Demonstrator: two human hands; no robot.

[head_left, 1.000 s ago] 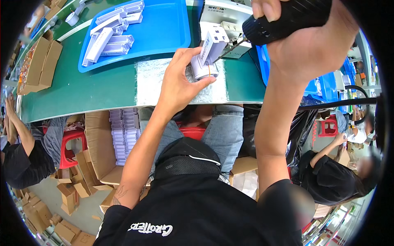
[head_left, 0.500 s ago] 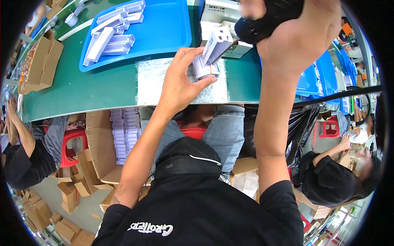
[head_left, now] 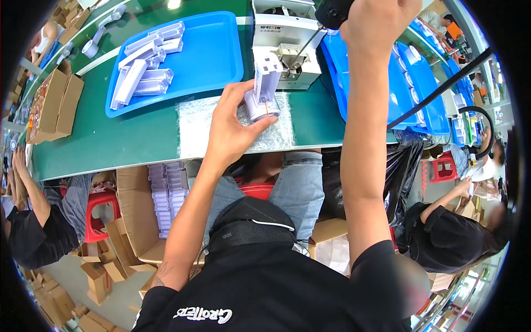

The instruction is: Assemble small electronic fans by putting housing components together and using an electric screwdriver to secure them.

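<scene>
My left hand (head_left: 232,124) grips a white plastic fan housing (head_left: 267,83) by its rounded base, holding it upright over a whitish mat (head_left: 199,127) on the green bench. A thin orange wire shows at the base. Raised at the far right, my right hand (head_left: 381,25) is closed around a black electric screwdriver (head_left: 334,13). Its long bit slants down to the metal front of a white screw feeder (head_left: 301,41), just beyond the housing. Whether a screw sits on the bit's tip is too small to tell.
On the left, a blue tray (head_left: 213,66) holds several white housings (head_left: 145,69). Further left stands an open cardboard box (head_left: 55,105). More blue trays (head_left: 337,72) lie to the right, beside a black cable (head_left: 437,91). Other people sit on both sides.
The screwdriver has left the white fan housing and moved up and away, its bit now at the screw feeder. My left hand still holds the housing. The whole view has shifted slightly.
</scene>
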